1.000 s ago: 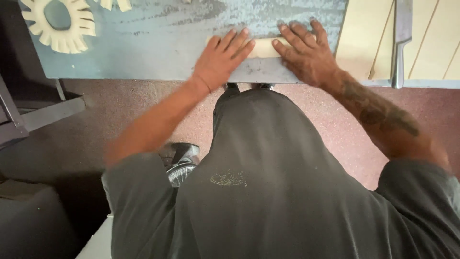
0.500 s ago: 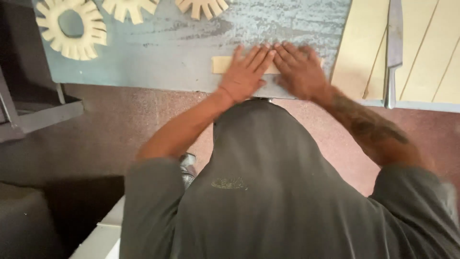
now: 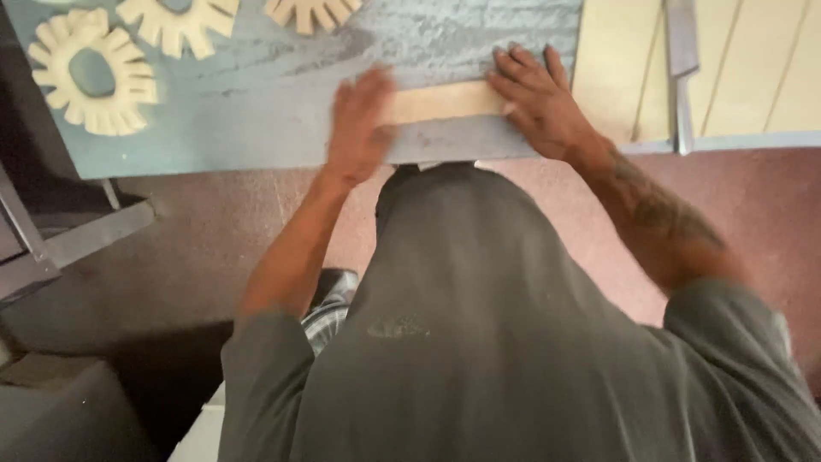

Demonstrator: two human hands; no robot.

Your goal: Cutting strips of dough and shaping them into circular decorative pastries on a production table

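A long, pale cream roll of dough lies crosswise near the front edge of a flour-dusted, blue-grey work table, and both hands rest on it. The left hand, blurred in this view, lies flat and open over the roll's left end with its fingers spread and pointing away from the body. The right hand is likewise flat and open, palm down on the right end, fingers splayed; neither hand grips anything, both simply press on the dough, with a bare stretch of the roll showing between them. At the far left of the table sits a ring-shaped piece of cream dough with notched, toothed edges, and two more notched dough pieces lie partly cut off along the top edge, all well apart from the hands. To the right, touching the table's side, is a pale yellow wooden surface scored into long strips, and a long metal blade lies on it pointing toward the front edge. Below the table runs a worn reddish-brown floor. A dark metal frame stands at the left, with shadowed dark shapes beneath it. The person's grey shirt fills the lower middle of the view.
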